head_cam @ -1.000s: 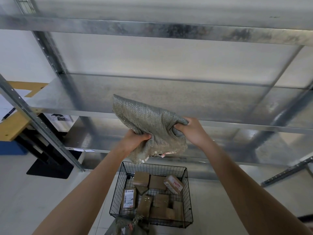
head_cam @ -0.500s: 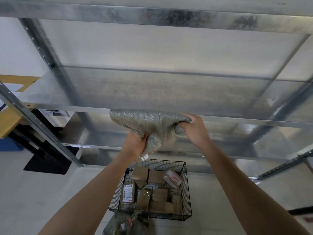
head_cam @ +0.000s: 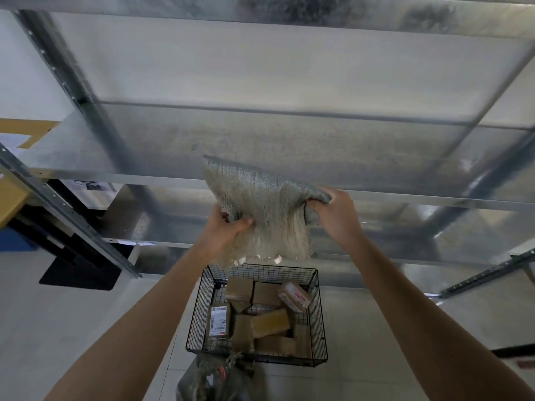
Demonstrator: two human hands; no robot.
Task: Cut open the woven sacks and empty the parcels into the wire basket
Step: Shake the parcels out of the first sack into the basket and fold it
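- The left hand (head_cam: 224, 231) was clamped on the sack (head_cam: 260, 209) at its left side, with the thumb curled over the weave. The right hand (head_cam: 333, 215) was pinching a bunched corner on the right.
- The sack hung between the two hands, mouth down, raised in front of the metal shelf (head_cam: 289, 146) and above the basket (head_cam: 199, 314).
- It looked limp and flat, a coarse grey-beige weave. Its lower edge was frayed, with white scraps showing along it.
- Nothing was seen dropping out, so this sack was probably cut and emptied, or nearly so.
- The basket stood on the floor and held a heap of brown parcels (head_cam: 270, 324), one bearing a white label.
- A second crumpled sack (head_cam: 220, 377) lay just before the basket. Whether it held parcels could not be told; if it did, it was yet to be emptied.
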